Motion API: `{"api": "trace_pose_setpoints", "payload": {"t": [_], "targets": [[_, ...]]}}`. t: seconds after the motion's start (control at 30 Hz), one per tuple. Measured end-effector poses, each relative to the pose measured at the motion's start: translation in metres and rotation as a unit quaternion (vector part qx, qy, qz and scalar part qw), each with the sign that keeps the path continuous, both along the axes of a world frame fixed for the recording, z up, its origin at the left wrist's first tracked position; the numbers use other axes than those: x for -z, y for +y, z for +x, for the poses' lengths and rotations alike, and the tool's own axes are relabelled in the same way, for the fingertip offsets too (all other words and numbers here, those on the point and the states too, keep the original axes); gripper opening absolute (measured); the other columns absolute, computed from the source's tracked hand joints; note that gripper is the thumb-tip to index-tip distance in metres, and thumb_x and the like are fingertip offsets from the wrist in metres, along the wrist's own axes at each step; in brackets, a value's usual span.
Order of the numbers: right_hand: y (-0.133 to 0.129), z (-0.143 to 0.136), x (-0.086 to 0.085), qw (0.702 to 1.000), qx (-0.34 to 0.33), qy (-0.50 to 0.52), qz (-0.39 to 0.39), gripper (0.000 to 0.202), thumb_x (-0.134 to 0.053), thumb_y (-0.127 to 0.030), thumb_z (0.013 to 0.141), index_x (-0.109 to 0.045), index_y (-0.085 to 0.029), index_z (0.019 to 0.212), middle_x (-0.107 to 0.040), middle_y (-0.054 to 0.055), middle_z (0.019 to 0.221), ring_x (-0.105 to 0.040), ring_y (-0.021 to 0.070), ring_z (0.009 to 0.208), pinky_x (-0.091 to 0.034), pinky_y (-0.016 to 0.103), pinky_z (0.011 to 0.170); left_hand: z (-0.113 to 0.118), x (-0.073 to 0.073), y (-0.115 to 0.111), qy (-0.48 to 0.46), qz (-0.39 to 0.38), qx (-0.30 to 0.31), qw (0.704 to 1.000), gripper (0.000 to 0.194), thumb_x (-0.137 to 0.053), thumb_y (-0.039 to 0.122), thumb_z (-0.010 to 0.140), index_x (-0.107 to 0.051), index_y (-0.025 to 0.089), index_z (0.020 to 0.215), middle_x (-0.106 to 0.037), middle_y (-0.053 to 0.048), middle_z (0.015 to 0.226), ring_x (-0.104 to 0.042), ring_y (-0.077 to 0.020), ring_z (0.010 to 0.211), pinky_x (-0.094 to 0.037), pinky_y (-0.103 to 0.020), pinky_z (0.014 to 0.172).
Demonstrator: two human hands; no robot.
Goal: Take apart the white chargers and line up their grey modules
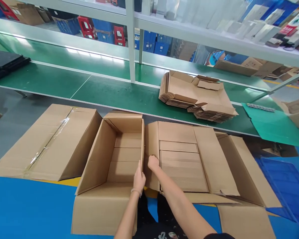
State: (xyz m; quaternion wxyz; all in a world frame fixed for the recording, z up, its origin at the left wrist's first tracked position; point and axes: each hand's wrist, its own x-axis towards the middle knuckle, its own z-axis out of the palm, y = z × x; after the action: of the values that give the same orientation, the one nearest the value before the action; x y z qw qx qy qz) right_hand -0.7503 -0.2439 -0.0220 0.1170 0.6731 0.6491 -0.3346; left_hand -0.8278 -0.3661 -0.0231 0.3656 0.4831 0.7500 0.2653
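Observation:
My left hand (139, 180) grips the right wall of an open, bare cardboard box (126, 191), near its front end. The box's near flap folds outward over the front. Just to the right, my right hand (153, 162) is curled closed against the left flap (151, 177) of a second cardboard box (218, 166). Whether anything lies inside those fingers is hidden. Flat cardboard panels (180, 169) fill that second box to near its top, and its side flaps are spread outward.
A taped cardboard box (47, 142) stands at left. Another open box (241, 172) is at right, beside a blue plastic crate (284, 186). Ahead, a green bench (109, 93) carries a stack of flattened cartons (196, 94) under a white shelf (201, 30).

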Motion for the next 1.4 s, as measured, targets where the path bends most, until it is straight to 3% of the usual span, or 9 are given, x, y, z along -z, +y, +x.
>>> {"api": "trace_pose_setpoints", "payload": {"t": [0.17, 0.37, 0.57, 0.8, 0.93, 1.0, 1.1, 1.2, 1.4], "targets": [[0.010, 0.072, -0.010, 0.990, 0.087, 0.112, 0.024, 0.023, -0.057, -0.035, 0.092, -0.060, -0.012, 0.094, -0.060, 0.002, 0.087, -0.059, 0.0131, 0.073, -0.052, 0.029, 0.067, 0.014, 0.022, 0.017, -0.016, -0.004, -0.008, 1.000, 0.052, -0.045, 0.032, 0.094, -0.028, 0.024, 0.142, -0.037, -0.012, 0.145, -0.045, -0.0248, 0.126, -0.041, -0.048, 0.104], [-0.083, 0.156, -0.014, 0.965, 0.168, 0.176, 0.095, 0.018, -0.058, -0.032, 0.082, -0.054, -0.015, 0.078, -0.056, 0.000, 0.067, -0.055, 0.0153, 0.064, -0.044, 0.026, 0.061, 0.060, 0.040, 0.043, -0.003, -0.018, 0.003, 1.000, 0.049, -0.046, 0.037, 0.093, -0.035, 0.021, 0.138, -0.045, -0.013, 0.138, -0.054, -0.0240, 0.116, -0.046, -0.049, 0.097], [-0.121, 0.145, -0.011, 0.970, 0.121, 0.190, 0.087, 0.013, -0.053, -0.027, 0.082, -0.056, -0.017, 0.073, -0.060, 0.003, 0.070, -0.054, 0.0161, 0.068, -0.038, 0.024, 0.063, 0.080, 0.055, 0.082, 0.029, -0.009, 0.000, 1.000, 0.047, -0.045, 0.041, 0.093, -0.040, 0.019, 0.135, -0.050, -0.012, 0.133, -0.056, -0.0232, 0.112, -0.047, -0.049, 0.096], [-0.135, 0.239, -0.062, 0.991, 0.054, 0.108, -0.051, 0.028, -0.083, -0.031, 0.053, -0.063, -0.020, 0.070, -0.061, -0.003, 0.061, -0.054, 0.0150, 0.055, -0.035, 0.023, 0.054, 0.084, 0.048, 0.092, 0.076, -0.005, 0.011, 0.997, 0.055, -0.045, 0.045, 0.092, -0.033, 0.018, 0.138, -0.045, -0.014, 0.137, -0.051, -0.0263, 0.118, -0.046, -0.050, 0.096], [-0.169, 0.246, -0.033, 0.991, 0.034, 0.015, -0.129, 0.036, -0.090, -0.026, 0.032, -0.063, -0.016, 0.054, -0.065, 0.008, 0.062, -0.062, 0.0292, 0.061, -0.044, 0.033, 0.058, 0.087, 0.044, 0.093, 0.101, -0.010, 0.017, 0.995, 0.060, -0.041, 0.050, 0.092, -0.027, 0.017, 0.141, -0.045, -0.016, 0.136, -0.051, -0.0278, 0.119, -0.046, -0.050, 0.095], [-0.177, 0.234, -0.004, 0.993, 0.037, -0.017, -0.115, 0.028, -0.086, -0.027, 0.046, -0.069, -0.013, 0.063, -0.069, 0.016, 0.078, -0.064, 0.0377, 0.079, -0.047, 0.040, 0.069, 0.086, 0.045, 0.096, 0.111, -0.013, 0.019, 0.994, 0.062, -0.037, 0.052, 0.093, -0.025, 0.014, 0.141, -0.045, -0.019, 0.135, -0.051, -0.0304, 0.120, -0.047, -0.050, 0.094], [-0.177, 0.219, 0.038, 0.996, 0.032, -0.010, -0.085, 0.013, -0.065, -0.023, 0.075, -0.073, -0.017, 0.083, -0.070, 0.015, 0.093, -0.063, 0.0352, 0.094, -0.046, 0.040, 0.082, 0.084, 0.047, 0.099, 0.119, -0.009, 0.028, 0.992, 0.068, -0.031, 0.056, 0.091, -0.024, 0.011, 0.142, -0.044, -0.022, 0.135, -0.048, -0.0355, 0.122, -0.046, -0.052, 0.095], [-0.171, 0.218, 0.065, 0.998, 0.019, 0.011, -0.059, 0.027, -0.054, -0.017, 0.079, -0.071, -0.022, 0.100, -0.067, 0.010, 0.109, -0.058, 0.0328, 0.108, -0.043, 0.038, 0.090, 0.080, 0.043, 0.090, 0.119, 0.015, 0.051, 0.991, 0.076, -0.035, 0.058, 0.089, -0.014, 0.012, 0.146, -0.031, -0.020, 0.145, -0.035, -0.0346, 0.134, -0.039, -0.050, 0.105], [-0.177, 0.242, 0.051, 0.992, -0.071, 0.080, -0.061, 0.023, -0.053, -0.019, 0.078, -0.072, -0.022, 0.091, -0.071, 0.009, 0.098, -0.064, 0.0311, 0.094, -0.046, 0.034, 0.082, 0.087, 0.019, 0.016, 0.120, 0.011, 0.099, 0.988, 0.092, -0.047, 0.066, 0.078, -0.014, 0.014, 0.146, -0.002, -0.012, 0.157, -0.016, -0.0309, 0.142, -0.028, -0.045, 0.114]]}}
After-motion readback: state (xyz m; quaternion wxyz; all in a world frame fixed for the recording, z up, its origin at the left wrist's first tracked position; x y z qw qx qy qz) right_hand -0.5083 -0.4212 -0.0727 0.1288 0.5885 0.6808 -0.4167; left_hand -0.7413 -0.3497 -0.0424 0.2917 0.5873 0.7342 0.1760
